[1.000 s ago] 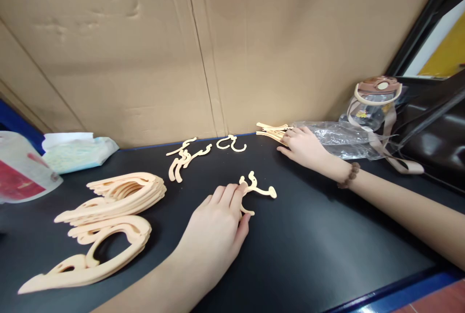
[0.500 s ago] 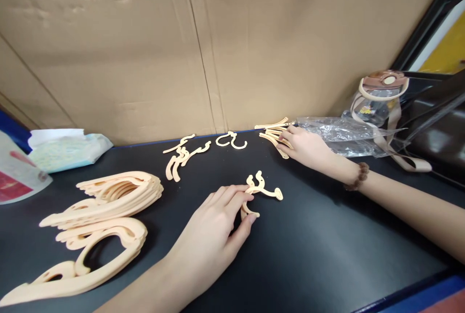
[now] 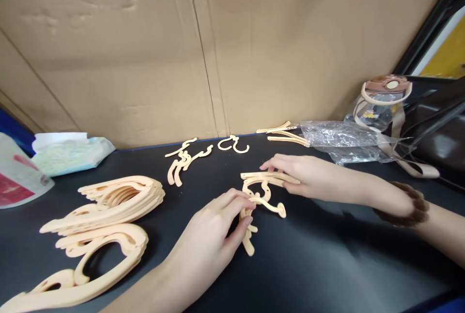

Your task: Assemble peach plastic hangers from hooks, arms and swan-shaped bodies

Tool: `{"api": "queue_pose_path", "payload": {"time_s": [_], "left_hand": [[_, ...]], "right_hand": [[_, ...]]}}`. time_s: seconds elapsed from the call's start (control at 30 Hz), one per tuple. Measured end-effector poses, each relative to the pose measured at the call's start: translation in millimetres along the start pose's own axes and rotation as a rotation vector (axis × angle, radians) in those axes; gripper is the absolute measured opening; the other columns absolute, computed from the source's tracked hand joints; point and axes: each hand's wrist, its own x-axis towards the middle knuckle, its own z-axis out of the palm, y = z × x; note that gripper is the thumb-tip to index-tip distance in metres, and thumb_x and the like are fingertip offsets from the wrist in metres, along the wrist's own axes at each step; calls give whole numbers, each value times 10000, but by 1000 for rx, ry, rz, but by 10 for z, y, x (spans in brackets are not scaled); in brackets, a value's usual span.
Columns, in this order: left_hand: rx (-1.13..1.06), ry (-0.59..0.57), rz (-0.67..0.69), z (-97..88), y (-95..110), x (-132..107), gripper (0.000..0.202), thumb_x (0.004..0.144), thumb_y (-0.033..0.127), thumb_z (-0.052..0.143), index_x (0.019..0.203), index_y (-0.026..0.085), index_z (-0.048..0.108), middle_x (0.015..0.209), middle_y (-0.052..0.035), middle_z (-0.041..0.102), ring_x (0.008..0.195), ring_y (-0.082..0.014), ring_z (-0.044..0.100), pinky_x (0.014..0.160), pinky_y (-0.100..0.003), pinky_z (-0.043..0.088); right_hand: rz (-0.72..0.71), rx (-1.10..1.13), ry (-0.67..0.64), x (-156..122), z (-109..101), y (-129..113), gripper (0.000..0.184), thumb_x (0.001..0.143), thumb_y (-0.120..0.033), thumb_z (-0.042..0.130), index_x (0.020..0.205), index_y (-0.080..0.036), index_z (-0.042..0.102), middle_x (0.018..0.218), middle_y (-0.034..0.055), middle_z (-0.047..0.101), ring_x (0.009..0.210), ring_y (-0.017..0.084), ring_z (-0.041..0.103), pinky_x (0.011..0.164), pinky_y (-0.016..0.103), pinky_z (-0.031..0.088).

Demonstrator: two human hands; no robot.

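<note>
My left hand (image 3: 212, 228) is closed, thumb against fingers, around a few cream plastic hanger hooks (image 3: 269, 204) whose curved ends stick out past the fingertips. Beside it, my right hand (image 3: 308, 175) pinches slim cream hanger arms (image 3: 254, 176), which reach left to just behind those hooks. Whether the two sets of parts touch, I cannot tell. More loose hooks (image 3: 198, 156) lie farther back on the black table (image 3: 327, 259), and another pair of hooks (image 3: 241, 149) is close to the cardboard. Several slim hanger arms (image 3: 286, 137) rest at the back, right of these.
On the left, folded cream hangers (image 3: 134, 206) are stacked in overlapping rows. Behind them are a tissue pack (image 3: 76, 155) and a white-and-red cup (image 3: 20, 172). A clear plastic bag (image 3: 337, 136) and a strapped bottle (image 3: 385, 97) occupy the back right. Cardboard (image 3: 145, 51) walls the rear.
My right hand has come from the back pile toward my left hand, bringing slim hanger arms along. The back pile is smaller. My left hand keeps its hold on the hooks.
</note>
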Motion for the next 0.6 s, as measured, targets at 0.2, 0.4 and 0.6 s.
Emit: {"api": "queue_pose_path", "payload": {"time_s": [0.2, 0.4, 0.6], "left_hand": [[26, -34, 101, -11, -42, -21, 315, 927, 38, 353, 1047, 238, 565, 1107, 20, 618, 922, -122, 613, 836, -253, 487], [49, -44, 151, -17, -70, -40, 412, 870, -41, 327, 1049, 257, 549, 1226, 36, 577, 1129, -113, 552, 932, -238, 458], [-6, 53, 158, -45, -46, -32, 278, 923, 32, 411, 956, 231, 603, 1043, 18, 631, 960, -113, 592, 835, -219, 466]], "right_hand": [[-76, 204, -4, 42, 64, -114, 337, 863, -53, 517, 1159, -212, 530, 1047, -7, 585, 919, 123, 568, 761, 232, 434], [-95, 344, 47, 71, 138, -58, 366, 847, -32, 543, 1168, -207, 529, 1099, 8, 580, 945, 132, 564, 812, 265, 453], [60, 560, 98, 98, 159, -6, 257, 820, -183, 659, 1066, -193, 587, 1012, 16, 641, 856, 138, 603, 698, 253, 505]]}}
